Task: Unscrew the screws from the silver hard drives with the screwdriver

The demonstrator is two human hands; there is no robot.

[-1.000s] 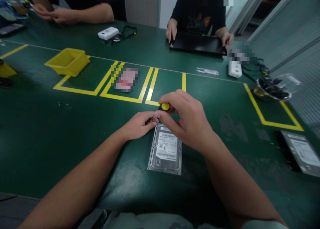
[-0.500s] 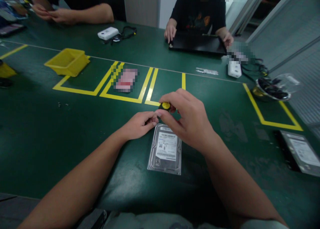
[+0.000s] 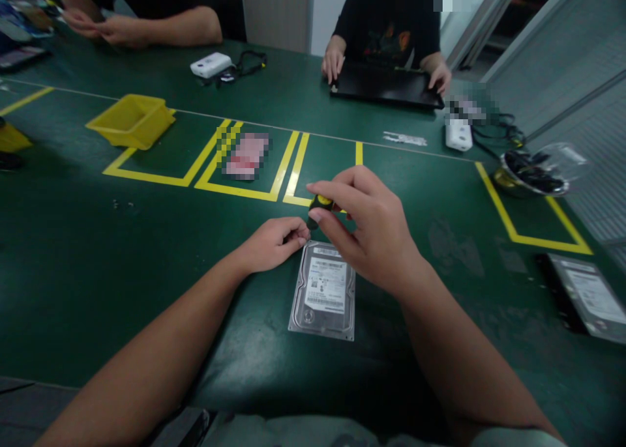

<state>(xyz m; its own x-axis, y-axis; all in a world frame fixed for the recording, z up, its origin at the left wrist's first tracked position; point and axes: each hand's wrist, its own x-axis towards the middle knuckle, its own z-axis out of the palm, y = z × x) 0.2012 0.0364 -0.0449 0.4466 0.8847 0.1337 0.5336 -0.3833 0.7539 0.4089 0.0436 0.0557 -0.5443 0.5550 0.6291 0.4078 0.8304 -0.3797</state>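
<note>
A silver hard drive (image 3: 324, 292) with a white label lies flat on the green mat (image 3: 98, 251) in front of me. My right hand (image 3: 369, 229) is closed round a small screwdriver (image 3: 319, 206) with a yellow and black handle, held upright over the drive's far edge. My left hand (image 3: 271, 242) rests on the mat at the drive's far left corner, fingers pinched together against it. Whether those fingers hold anything is hidden.
A yellow bin (image 3: 131, 119) stands at the back left inside yellow floor tape. Another hard drive (image 3: 584, 296) lies at the right. A clear bowl (image 3: 538, 170) of dark parts sits at the back right. Two other people sit across the table, one with hands on a black laptop (image 3: 386, 86).
My right hand has lifted slightly with the screwdriver, away from the drive's far edge. My left hand has stayed in place.
</note>
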